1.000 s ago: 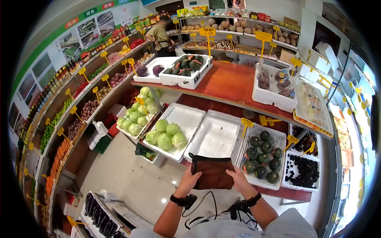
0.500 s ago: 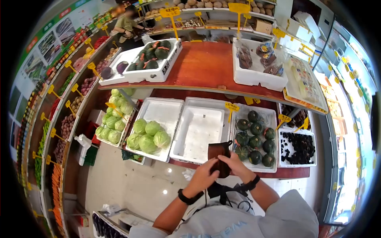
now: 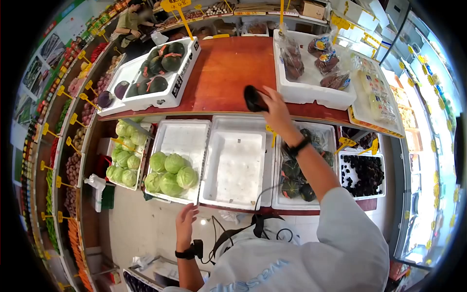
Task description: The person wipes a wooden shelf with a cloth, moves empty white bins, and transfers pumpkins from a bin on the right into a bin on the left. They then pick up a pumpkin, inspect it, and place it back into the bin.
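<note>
My right hand is closed around a dark brown thing with a round black end. I cannot make out its exact kind. It is held over the front part of the red-brown upper shelf, between the foam boxes. My left hand is lower down, in front of the foam tray of green cabbages. Its fingers are apart and slightly bent, with nothing in them.
A foam box of dark green squashes stands on the upper shelf at left, bagged produce at right. Below are a bare white tray, more squashes and black fungus. Another person stands at the far left.
Both hands were on the brown thing low in front of the body. The left hand has let go and moved left and down; the right has carried it forward and up to the upper shelf.
</note>
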`<state>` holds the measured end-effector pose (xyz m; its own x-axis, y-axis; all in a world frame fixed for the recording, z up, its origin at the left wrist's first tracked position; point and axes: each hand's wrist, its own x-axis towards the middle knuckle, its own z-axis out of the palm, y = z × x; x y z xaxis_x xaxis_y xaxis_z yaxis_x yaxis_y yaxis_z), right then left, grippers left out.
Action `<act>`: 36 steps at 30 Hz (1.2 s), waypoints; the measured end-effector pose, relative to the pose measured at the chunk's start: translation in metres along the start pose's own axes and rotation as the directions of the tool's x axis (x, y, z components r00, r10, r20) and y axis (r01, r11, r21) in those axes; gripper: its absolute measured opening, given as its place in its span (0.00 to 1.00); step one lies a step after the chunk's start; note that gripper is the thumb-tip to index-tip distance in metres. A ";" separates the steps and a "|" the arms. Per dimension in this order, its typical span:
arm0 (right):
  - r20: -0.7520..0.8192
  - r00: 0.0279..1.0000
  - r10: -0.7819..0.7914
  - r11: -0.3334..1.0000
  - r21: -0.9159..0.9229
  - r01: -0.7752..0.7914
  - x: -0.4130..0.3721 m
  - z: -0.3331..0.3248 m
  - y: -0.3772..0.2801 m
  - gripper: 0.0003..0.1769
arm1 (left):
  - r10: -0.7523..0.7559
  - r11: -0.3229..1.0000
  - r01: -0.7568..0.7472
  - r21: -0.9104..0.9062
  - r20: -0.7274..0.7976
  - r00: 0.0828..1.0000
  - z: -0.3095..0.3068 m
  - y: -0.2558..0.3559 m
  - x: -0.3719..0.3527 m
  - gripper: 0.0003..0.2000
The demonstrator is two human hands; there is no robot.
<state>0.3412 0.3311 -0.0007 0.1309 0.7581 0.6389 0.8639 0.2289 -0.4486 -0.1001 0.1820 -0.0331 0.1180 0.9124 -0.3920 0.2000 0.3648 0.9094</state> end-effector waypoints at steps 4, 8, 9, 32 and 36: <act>0.216 0.975 0.043 0.903 -0.426 0.055 0.007 0.082 0.046 0.30 | -0.020 1.000 0.020 -0.011 0.004 1.000 0.007 0.004 0.011 0.16; 0.241 0.969 0.054 0.879 -0.472 0.068 -0.016 0.082 0.035 0.26 | -0.026 0.999 0.025 0.020 0.061 0.998 0.003 0.013 0.031 0.16; 0.248 0.967 0.064 0.875 -0.479 0.065 -0.028 0.076 0.029 0.26 | -0.042 0.999 0.041 0.019 0.078 0.996 0.001 0.012 0.037 0.16; 0.302 0.917 0.260 0.701 -0.713 0.036 0.081 0.220 -0.079 0.17 | -0.322 0.592 0.078 -0.802 -0.147 0.935 -0.141 0.092 0.513 0.15; 0.414 0.896 0.157 0.812 -0.571 0.121 0.088 0.264 -0.128 0.19 | -0.164 0.553 -0.124 -0.824 -0.253 0.953 -0.139 0.128 0.557 0.18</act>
<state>0.1143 0.5299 -0.0517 0.0516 0.9686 0.2433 0.9950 -0.0706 0.0701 -0.1441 0.7624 -0.1157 -0.1668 0.8572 -0.4873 -0.7054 0.2416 0.6664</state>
